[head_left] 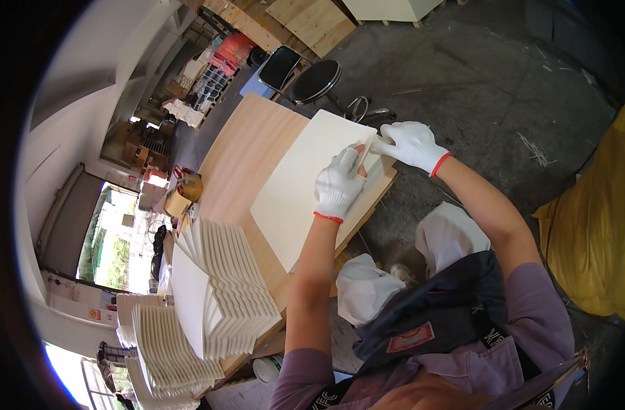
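A large white sheet [306, 178], like thin board, lies flat on the wood-topped table [247, 140]. My left hand [340, 181], in a white knit glove with a red cuff and bare fingertips, rests on the sheet near its right edge. Its fingers are curled together at a narrow raised strip along that edge. Across from it, my right hand [414, 146], gloved the same way, grips the sheet's far right corner between thumb and fingers. Part of the edge is hidden under the fingers.
Stacks of white folded sheets [223, 294] stand at the table's near left, with more stacks [169, 348] beside them. Beyond the table are a black stool [316, 82] and a black chair [280, 67]. A yellow cloth-like cover [589, 225] hangs at right. Scraps [535, 150] litter the floor.
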Motion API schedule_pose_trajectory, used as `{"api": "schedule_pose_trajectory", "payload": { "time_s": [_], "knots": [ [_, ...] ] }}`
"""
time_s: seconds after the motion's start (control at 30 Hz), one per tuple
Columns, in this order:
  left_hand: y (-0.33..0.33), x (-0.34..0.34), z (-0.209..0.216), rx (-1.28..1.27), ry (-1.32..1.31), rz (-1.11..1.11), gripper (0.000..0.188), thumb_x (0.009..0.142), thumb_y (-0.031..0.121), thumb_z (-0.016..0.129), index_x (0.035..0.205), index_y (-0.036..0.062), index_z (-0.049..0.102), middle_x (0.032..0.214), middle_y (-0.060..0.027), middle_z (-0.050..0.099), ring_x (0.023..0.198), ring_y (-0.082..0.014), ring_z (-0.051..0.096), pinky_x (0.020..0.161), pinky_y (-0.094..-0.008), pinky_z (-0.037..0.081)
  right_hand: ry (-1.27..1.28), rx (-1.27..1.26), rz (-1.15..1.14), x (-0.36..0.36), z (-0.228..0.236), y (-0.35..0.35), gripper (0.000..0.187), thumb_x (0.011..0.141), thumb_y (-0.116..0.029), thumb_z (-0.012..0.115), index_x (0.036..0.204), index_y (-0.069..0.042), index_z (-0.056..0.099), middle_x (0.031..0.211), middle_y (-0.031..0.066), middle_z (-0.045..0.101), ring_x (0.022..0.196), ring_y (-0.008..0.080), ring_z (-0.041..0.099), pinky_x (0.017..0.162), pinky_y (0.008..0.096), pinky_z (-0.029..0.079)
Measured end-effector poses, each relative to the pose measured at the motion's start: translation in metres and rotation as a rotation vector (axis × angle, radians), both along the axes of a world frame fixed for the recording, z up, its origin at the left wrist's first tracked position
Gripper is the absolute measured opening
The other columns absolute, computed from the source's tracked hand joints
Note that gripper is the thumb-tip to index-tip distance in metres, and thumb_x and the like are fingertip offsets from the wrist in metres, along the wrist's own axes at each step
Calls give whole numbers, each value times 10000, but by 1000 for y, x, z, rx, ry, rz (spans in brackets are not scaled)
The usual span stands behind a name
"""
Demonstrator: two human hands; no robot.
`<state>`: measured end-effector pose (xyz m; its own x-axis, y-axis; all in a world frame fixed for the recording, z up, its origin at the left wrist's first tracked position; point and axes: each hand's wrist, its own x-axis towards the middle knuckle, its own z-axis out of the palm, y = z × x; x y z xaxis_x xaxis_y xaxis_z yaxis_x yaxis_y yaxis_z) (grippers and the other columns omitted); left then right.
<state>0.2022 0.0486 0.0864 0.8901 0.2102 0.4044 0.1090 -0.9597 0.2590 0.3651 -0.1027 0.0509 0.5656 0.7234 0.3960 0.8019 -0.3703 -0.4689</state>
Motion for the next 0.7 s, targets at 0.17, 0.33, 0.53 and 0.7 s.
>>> {"api": "schedule_pose_trajectory", "payload": {
  "time_s": [0.17, 0.33, 0.53, 0.7],
  "knots": [
    [5, 22, 5, 1, 62, 98, 422, 861, 177, 681, 1282, 193, 653, 1202, -85, 709, 1055, -322, 687, 885, -397, 552, -385, 83, 108, 13, 5, 1, 480, 906, -558, 579, 911, -87, 674, 781, 121, 671, 775, 331, 671, 720, 447, 540],
    [9, 29, 5, -35, 123, 147, 385, 886, 220, 685, 1270, 193, 666, 1186, -91, 710, 1057, -318, 683, 893, -395, 548, 63, 70, 168, 4, 17, 15, 475, 989, -534, 508, 1047, -90, 667, 952, 158, 711, 934, 344, 677, 769, 473, 525],
    [20, 15, -6, -374, 63, -14, 342, 930, 236, 676, 1265, 169, 682, 1242, -100, 693, 1093, -297, 684, 940, -361, 534, 539, 332, 75, -12, 1, 25, 479, 1027, -519, 436, 1175, -113, 643, 1008, 192, 700, 966, 406, 654, 800, 496, 482],
    [16, 16, -6, -344, 72, -37, 364, 907, 216, 725, 1255, 118, 686, 1303, -104, 682, 1125, -287, 687, 975, -349, 525, 525, 340, 0, -13, -8, 30, 492, 1029, -532, 414, 1118, -102, 636, 976, 187, 697, 944, 409, 654, 783, 501, 474]
  ]
}}
